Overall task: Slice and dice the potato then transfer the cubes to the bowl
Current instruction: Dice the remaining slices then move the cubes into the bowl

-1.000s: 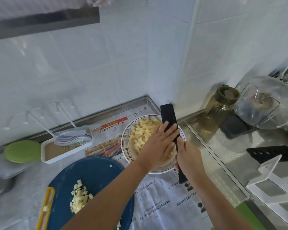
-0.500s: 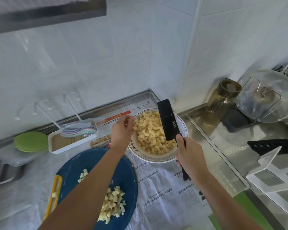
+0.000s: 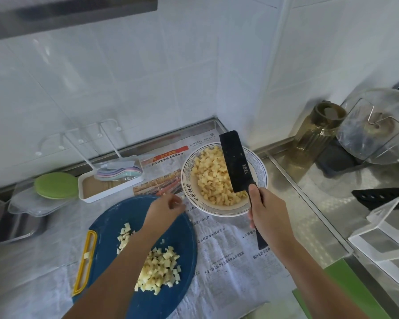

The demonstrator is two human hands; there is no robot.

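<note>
The patterned bowl sits on a spread of newspaper at the back corner of the steel desk, and it is already well filled with pale potato cubes. A black cleaver hangs over the right half of the bowl, its blade tilted and its blunt end pointing away towards the tiled wall. The right hand is just at the near right of the bowl, its grip clamped round the cleaver's handle, with the butt of the handle poking out below the fist. The left hand hovers just to the near left of the bowl, over the far edge of a round blue cutting board. It is blurred, the fingers loosely bent, and I cannot tell whether its grip holds anything. Nearer than the bowl and to its left, a heap of diced potato lies on that board, with a smaller scatter of cubes beside it. Left of the bowl stands a white tray, and further left a green lid. To the bowl's right, against the wall, are a brownish glass jar and a clear glass pot lid.
</note>
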